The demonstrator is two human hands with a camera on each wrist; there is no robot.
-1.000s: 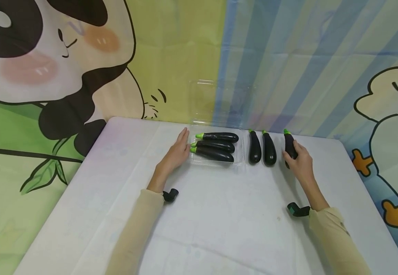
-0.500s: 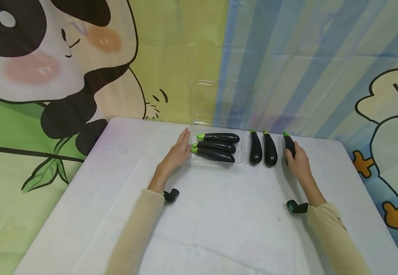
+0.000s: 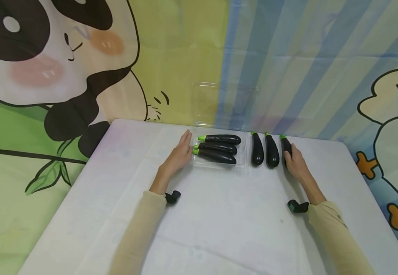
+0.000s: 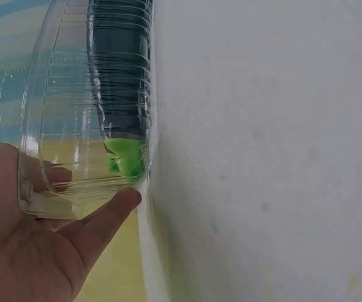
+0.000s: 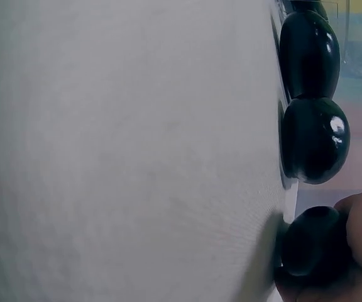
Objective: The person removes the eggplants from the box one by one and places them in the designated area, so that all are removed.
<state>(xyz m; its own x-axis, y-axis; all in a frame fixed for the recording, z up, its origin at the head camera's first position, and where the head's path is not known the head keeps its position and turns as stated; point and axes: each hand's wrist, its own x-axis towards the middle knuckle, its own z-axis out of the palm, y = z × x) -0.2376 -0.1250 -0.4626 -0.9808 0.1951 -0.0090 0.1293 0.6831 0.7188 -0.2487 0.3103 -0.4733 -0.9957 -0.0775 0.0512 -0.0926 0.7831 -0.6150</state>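
Observation:
My left hand [image 3: 179,155] rests with extended fingers against the left end of a clear plastic clamshell box [image 3: 241,152]. In the left wrist view, its fingers [image 4: 109,220] lie at the box's end wall. Inside the box are three dark eggplants [image 3: 218,155] with green stems pointing left. On the right, my right hand [image 3: 296,162] grips another eggplant [image 3: 285,143] by its body, its green stem pointing away from me. The right wrist view shows that eggplant's rounded end [image 5: 313,242] beside the fingers. Two more eggplants [image 3: 257,151] stand side by side between box and right hand.
The box's transparent lid [image 3: 207,103] stands raised at the back, against a printed cloth backdrop [image 3: 185,57]. A white cloth covers the table [image 3: 226,225]. Black wrist cameras [image 3: 173,197] sit on both wrists.
My right hand has shifted slightly left with its eggplant, closer to the two lying side by side. My left hand stays at the box's end.

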